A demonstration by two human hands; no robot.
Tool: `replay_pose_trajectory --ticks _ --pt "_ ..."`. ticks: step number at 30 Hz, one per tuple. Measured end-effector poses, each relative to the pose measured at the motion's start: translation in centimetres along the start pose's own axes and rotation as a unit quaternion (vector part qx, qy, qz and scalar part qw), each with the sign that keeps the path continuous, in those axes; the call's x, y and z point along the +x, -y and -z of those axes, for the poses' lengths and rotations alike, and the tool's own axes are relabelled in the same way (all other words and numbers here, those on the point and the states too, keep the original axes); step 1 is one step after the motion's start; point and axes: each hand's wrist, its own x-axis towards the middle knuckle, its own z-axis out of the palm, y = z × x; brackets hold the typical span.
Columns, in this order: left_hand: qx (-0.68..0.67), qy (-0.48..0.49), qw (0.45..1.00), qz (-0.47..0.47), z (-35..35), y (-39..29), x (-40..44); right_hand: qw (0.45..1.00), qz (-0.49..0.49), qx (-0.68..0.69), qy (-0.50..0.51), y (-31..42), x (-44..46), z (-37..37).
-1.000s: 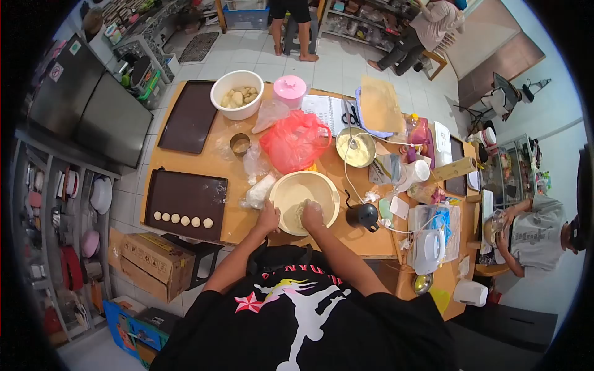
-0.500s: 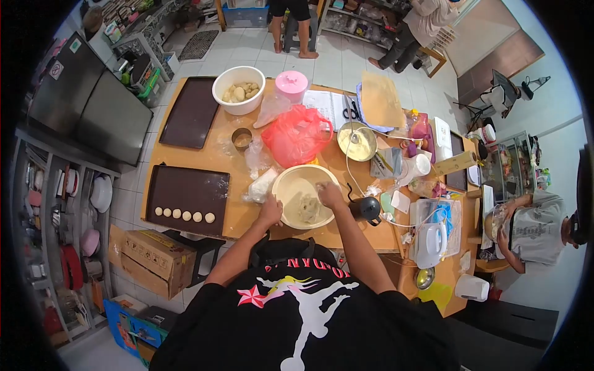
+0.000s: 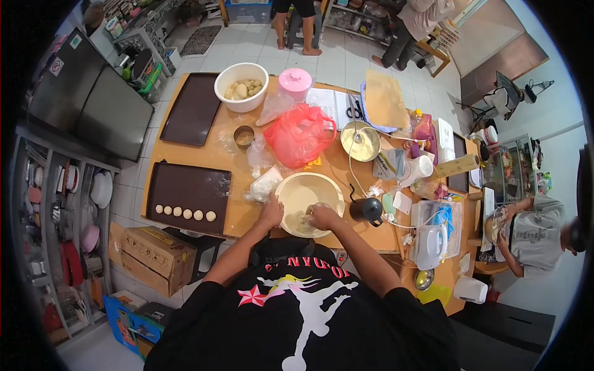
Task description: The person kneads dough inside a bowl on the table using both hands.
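Note:
A cream-coloured bowl (image 3: 312,184) stands at the near edge of the wooden table, in front of my body. My left hand (image 3: 271,211) is closed on its left rim. Inside the bowl, low on the near side, lies pale, sticky-looking dough (image 3: 297,221). My right hand (image 3: 321,216) is down in the bowl with its fingers curled against this dough, which they partly hide. Left of the bowl, close to my left hand, lies a plastic bag of white powder (image 3: 265,183). A black gooseneck kettle (image 3: 366,210) stands just to the right.
A dark tray (image 3: 189,185) holds a row of several small dough balls; another dark tray (image 3: 190,110) lies behind it. Farther back are a white bowl of dough pieces (image 3: 242,69), a red plastic bag (image 3: 301,135) and a metal bowl (image 3: 360,148). A person (image 3: 537,232) works at the right.
My right hand has moved from the bowl's right side down toward the near side, onto the dough. The left hand keeps its hold on the rim. The view has shifted slightly.

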Motion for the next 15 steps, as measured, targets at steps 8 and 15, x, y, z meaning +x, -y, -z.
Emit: replay_pose_trajectory --ticks 8,15 --pt "0.04 -0.022 0.999 -0.021 -0.5 0.4 0.6 0.997 0.053 -0.043 -0.023 -1.0 -3.4 -1.4" --pt "0.019 -0.013 1.0 -0.002 -0.8 0.7 0.9 0.986 0.006 -0.141 -0.087 1.0 -0.5 -3.0"
